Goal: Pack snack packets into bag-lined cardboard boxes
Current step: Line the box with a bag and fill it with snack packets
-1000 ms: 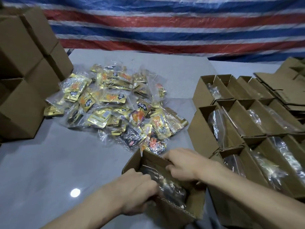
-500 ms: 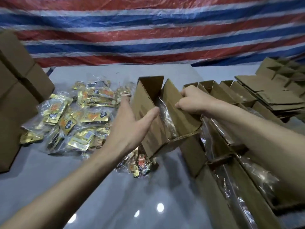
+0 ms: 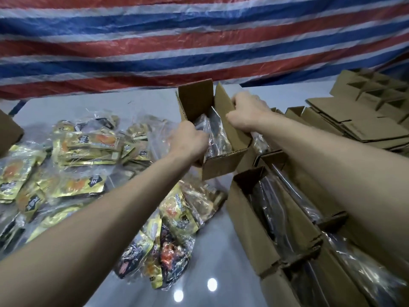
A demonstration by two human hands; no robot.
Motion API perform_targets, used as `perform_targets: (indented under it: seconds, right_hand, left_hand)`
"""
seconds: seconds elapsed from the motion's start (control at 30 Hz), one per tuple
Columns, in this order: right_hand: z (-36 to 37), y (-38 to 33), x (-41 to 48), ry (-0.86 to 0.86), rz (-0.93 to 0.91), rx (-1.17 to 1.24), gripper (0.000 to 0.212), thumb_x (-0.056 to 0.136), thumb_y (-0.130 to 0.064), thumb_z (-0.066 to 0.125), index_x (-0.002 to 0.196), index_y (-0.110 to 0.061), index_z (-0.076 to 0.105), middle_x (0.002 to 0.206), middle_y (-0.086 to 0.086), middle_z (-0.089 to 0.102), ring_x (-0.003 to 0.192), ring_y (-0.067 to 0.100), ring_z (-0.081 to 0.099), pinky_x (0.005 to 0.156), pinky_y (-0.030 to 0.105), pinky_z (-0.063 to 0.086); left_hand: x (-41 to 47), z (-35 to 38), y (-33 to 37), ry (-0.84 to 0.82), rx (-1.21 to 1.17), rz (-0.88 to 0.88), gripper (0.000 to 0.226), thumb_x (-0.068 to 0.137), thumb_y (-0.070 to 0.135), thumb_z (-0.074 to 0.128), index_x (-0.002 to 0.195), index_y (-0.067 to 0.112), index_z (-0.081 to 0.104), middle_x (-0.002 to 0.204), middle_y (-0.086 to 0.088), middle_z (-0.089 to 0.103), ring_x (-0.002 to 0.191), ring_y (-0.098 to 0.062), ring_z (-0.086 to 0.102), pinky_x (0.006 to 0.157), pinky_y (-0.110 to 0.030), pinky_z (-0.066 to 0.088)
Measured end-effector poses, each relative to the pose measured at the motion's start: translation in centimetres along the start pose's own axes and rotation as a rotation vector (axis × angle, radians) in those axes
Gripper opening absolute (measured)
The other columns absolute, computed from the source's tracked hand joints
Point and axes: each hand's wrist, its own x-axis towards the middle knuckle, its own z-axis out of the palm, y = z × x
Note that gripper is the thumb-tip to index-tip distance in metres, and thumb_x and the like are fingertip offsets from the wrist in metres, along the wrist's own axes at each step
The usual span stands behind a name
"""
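1. Above the far side of the worktop (image 3: 221, 240), 1 open cardboard box (image 3: 223, 165) is held in 2 hands, flaps up, mouth tilted toward the camera.
2. The left hand (image 3: 188, 144) has its grip closed on the box's near-left wall, fingers curled over the rim.
3. Whether those fingers also pinch the clear bag liner (image 3: 215, 134) inside the box cannot be told; that area is blurred.
4. The right hand (image 3: 247, 114) has its grip closed round the top edge of the right-side flap.
5. The snack packets (image 3: 88, 151), gold and black in clear wrap, lie heaped on the worktop left of and below the box.
6. To the right, open bag-lined boxes (image 3: 250, 222) stand touching in rows.
7. Flattened cardboard (image 3: 354, 120) is stacked beyond them.
8. A red, white and blue striped tarp (image 3: 199, 41) hangs behind.
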Motion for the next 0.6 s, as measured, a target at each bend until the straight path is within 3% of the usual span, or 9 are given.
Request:
perform_targets:
  seconds: [0.1, 0.17, 0.37, 0.6]
  right_hand:
    - [1.8, 2.1, 1.9, 0.018, -0.006, -0.023, 0.02, 0.084, -0.012, 0.056, 0.102, -0.019, 0.061, 0.096, 0.006, 0.061, 0.089, 0.028, 0.057, 0.07, 0.034, 0.043]
    - [3.1, 3.7, 2.8, 0.015, 0.014, -0.042, 0.024, 0.085, -0.014, 0.057, 0.107, -0.023, 0.063, 0.102, 0.005, 0.062, 0.091, 0.028, 0.057, 0.072, 0.034, 0.042]
    - [6.2, 6.4, 3.5, 0.048, 0.019, -0.153, 0.029, 0.086, -0.024, 0.063, 0.115, -0.025, 0.064, 0.109, 0.005, 0.064, 0.1, 0.029, 0.06, 0.084, 0.039, 0.049]
    - [6.8, 5.4, 3.5, 0.067, -0.023, -0.189, 0.016, 0.087, -0.019, 0.067, 0.103, -0.018, 0.072, 0.101, 0.005, 0.072, 0.102, 0.028, 0.064, 0.091, 0.038, 0.05]
  left_hand:
    - [2.7, 2.7, -1.2, -0.064, -0.088, -0.034, 0.03, 0.087, -0.008, 0.037, 0.107, -0.01, 0.059, 0.102, -0.034, 0.064, 0.078, -0.051, 0.069, 0.061, -0.063, 0.058]
    - [4.1, 4.4, -2.3, -0.102, -0.106, -0.067, 0.033, 0.088, -0.006, 0.036, 0.111, -0.007, 0.059, 0.103, -0.032, 0.064, 0.073, -0.051, 0.069, 0.058, -0.062, 0.058]
    - [5.8, 7.3, -5.2, -0.092, -0.132, -0.123, 0.029, 0.088, -0.008, 0.037, 0.107, -0.012, 0.058, 0.101, -0.032, 0.065, 0.078, -0.05, 0.069, 0.061, -0.061, 0.059]
    - [6.2, 6.9, -6.7, -0.164, -0.185, -0.197, 0.035, 0.089, -0.01, 0.034, 0.114, -0.012, 0.059, 0.098, -0.038, 0.066, 0.069, -0.049, 0.07, 0.064, -0.062, 0.059]
